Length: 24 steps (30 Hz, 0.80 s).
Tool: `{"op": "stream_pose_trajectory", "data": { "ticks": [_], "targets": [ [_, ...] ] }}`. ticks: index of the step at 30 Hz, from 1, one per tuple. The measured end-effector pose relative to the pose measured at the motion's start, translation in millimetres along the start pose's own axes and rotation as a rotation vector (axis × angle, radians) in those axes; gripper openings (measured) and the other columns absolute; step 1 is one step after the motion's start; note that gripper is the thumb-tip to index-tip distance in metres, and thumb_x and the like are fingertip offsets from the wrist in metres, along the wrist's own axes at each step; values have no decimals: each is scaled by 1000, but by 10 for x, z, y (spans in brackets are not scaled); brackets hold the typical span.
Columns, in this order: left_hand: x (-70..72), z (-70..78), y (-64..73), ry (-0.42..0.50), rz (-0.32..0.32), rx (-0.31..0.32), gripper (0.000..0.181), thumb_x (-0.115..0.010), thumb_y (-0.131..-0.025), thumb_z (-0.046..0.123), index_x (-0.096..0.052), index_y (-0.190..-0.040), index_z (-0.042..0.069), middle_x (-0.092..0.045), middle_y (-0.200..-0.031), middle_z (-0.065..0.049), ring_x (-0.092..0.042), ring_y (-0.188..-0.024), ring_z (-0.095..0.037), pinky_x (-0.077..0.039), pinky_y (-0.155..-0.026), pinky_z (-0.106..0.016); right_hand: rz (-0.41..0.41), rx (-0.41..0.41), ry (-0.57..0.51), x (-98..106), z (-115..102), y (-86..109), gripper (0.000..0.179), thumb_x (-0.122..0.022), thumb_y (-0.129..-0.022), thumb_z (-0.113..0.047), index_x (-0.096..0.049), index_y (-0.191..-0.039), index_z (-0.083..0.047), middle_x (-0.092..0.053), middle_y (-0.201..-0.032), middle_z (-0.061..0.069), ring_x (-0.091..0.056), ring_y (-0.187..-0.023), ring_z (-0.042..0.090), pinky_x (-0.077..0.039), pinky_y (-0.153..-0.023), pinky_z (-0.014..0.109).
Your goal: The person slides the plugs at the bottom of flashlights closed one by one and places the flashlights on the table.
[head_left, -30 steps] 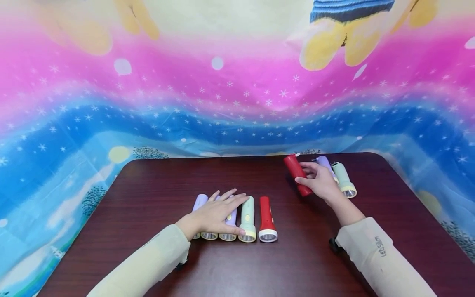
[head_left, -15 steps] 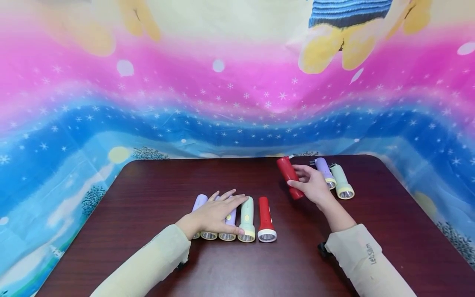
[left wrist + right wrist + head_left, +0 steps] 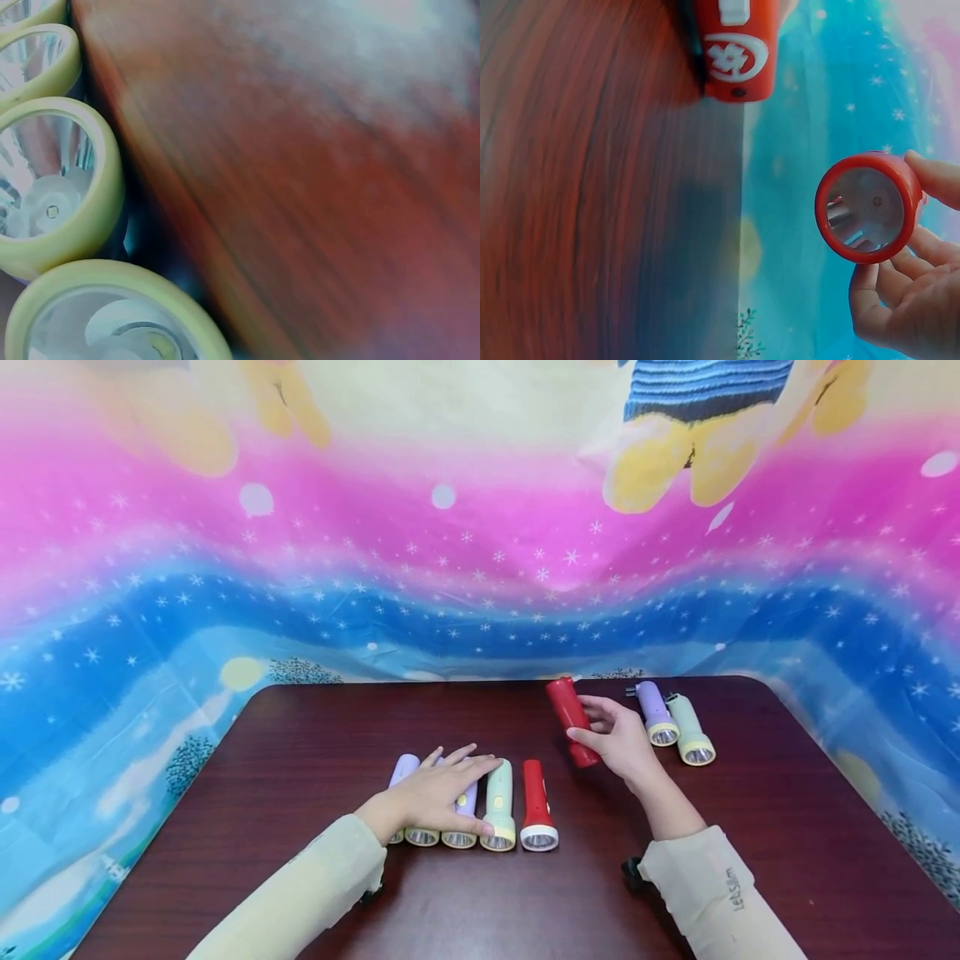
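My left hand (image 3: 427, 797) rests with spread fingers across a row of flashlights, its fingertips reaching a pale green flashlight (image 3: 498, 793). Under it lie several purple flashlights (image 3: 405, 767), partly hidden by the hand; yellow-rimmed heads (image 3: 112, 187) fill the left edge of the left wrist view. Just right of the green one lies a red flashlight (image 3: 536, 793) with a white rim. My right hand (image 3: 622, 743) grips a second, all-red flashlight (image 3: 567, 714) between thumb and fingers, tilted above the table. Its lens (image 3: 866, 206) faces the camera in the right wrist view.
A purple flashlight (image 3: 651, 706) with plug prongs sticking out and a green flashlight (image 3: 690, 727) lie side by side at the back right of the dark wooden table (image 3: 315, 718). A colourful printed cloth (image 3: 480, 568) hangs behind the table.
My right hand has carried the red flashlight leftward and slightly toward me, away from the purple and green pair at the back right. The left hand has stayed in place.
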<state>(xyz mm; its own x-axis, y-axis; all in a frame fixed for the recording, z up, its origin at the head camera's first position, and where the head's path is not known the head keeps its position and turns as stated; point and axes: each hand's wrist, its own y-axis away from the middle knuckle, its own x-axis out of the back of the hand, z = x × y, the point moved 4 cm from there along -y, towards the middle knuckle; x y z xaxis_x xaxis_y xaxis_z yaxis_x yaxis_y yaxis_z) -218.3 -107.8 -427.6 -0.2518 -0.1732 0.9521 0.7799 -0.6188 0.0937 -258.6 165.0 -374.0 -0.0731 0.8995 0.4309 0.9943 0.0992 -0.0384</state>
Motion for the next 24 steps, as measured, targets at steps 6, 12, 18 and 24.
{"op": "stream_pose_trajectory", "data": {
  "ticks": [6,12,18,24],
  "targets": [
    [5,-4,-2,11,0,2,100,-54,-76,85,-23,-158,36,-30,-163,10,-14,-155,-21,-15,-120,-63,2,7,-18,-83,-69,60,58,-71,-91,-12,-50,-145,-7,-59,-135,23,-61,-110,33,-59,-83,35],
    [108,30,-35,82,68,-16,87,-51,-87,74,-25,-158,32,-29,-164,7,-14,-156,-22,-18,-120,-63,-5,5,-52,-149,-111,119,58,-71,-92,-11,-49,-145,-6,-59,-136,23,-62,-110,33,-59,-83,38],
    [338,83,-86,188,271,-84,66,-54,-98,50,-35,-155,23,-36,-160,1,-24,-153,-25,-31,-118,-56,-10,17,-72,-190,-153,149,58,-71,-92,-11,-49,-145,-6,-58,-136,22,-62,-109,32,-59,-84,40],
    [543,101,-118,269,470,-76,59,-60,-97,43,-43,-151,24,-44,-155,1,-35,-148,-23,-35,-117,-50,-9,30,-101,-218,-193,148,58,-71,-91,-10,-50,-145,-7,-59,-136,22,-63,-110,33,-60,-85,41]
  ]
}}
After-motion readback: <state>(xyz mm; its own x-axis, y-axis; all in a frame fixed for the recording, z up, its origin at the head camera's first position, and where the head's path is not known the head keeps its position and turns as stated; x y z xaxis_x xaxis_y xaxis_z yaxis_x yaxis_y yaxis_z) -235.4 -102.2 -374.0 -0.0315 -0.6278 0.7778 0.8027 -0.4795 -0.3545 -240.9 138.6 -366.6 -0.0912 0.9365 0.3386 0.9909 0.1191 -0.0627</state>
